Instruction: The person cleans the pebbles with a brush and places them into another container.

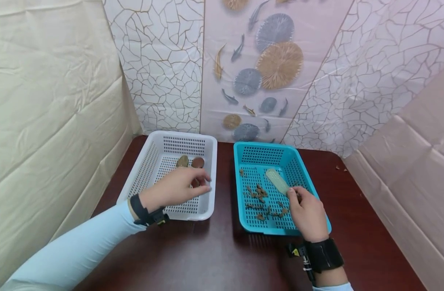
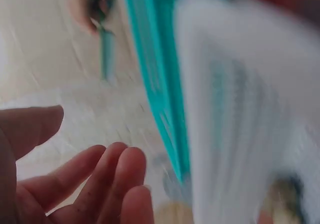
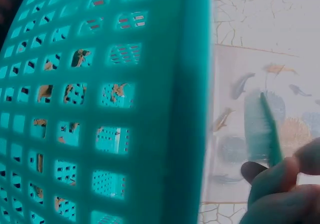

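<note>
My left hand (image 1: 180, 186) hovers over the white basket (image 1: 198, 214), thumb and fingers apart and holding nothing; the left wrist view shows the same hand (image 2: 95, 184) with relaxed fingers. Past it in that basket lie an olive-brown oval lump (image 1: 183, 161) and a reddish-brown one (image 1: 198, 162); their kind is unclear. At the right side of the turquoise basket (image 1: 240, 194), my right hand (image 1: 309, 212) grips a pale green brush (image 1: 276, 180) with what look like translucent bristles. The brush (image 3: 272, 129) tilts above the basket; the fingers cover its grip end.
Brown crumbly scraps (image 1: 257, 193) are scattered over the turquoise basket's floor. A strip of dark red table (image 1: 225, 182) separates the two baskets. Small crumbs (image 1: 341, 168) lie at the table's back right. Draped walls (image 1: 62, 101) stand at the left, back and right.
</note>
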The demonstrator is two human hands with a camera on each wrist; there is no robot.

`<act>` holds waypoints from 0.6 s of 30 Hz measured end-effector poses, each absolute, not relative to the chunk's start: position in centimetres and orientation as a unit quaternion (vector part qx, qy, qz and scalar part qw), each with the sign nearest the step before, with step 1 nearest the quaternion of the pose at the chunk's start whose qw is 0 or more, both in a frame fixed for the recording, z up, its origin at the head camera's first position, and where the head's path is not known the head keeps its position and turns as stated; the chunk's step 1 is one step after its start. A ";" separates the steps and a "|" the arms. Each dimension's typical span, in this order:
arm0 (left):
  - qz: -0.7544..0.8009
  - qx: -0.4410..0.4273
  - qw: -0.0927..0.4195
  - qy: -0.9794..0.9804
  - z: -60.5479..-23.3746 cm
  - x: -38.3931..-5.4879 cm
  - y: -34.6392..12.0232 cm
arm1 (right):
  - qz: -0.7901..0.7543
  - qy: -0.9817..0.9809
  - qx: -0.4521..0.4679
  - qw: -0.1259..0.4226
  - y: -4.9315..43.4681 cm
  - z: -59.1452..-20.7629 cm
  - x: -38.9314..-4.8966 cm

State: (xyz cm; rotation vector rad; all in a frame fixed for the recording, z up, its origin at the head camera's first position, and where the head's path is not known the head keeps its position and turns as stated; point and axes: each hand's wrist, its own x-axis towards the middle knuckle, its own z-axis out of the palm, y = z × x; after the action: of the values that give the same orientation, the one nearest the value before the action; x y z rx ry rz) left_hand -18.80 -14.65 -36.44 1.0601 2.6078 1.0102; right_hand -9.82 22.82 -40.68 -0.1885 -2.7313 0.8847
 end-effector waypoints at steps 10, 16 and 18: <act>0.607 0.286 0.237 0.702 -39.9 -15.1 -4.8 | 0.385 -0.917 -0.051 0.088 21.9 -40.3 -9.9; 0.767 0.161 0.258 0.565 -42.0 -15.1 0.8 | 0.359 -0.927 -0.016 0.103 21.5 -40.5 -9.9; 0.791 0.141 0.255 0.538 -42.3 -15.3 1.8 | 0.349 -0.932 -0.014 0.094 21.5 -40.5 -9.9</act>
State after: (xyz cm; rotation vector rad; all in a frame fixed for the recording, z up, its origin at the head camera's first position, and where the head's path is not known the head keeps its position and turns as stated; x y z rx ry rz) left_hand -15.28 1.84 -42.32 0.3843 1.4611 2.1486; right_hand -9.91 21.47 -40.49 -0.0427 -2.7655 1.0343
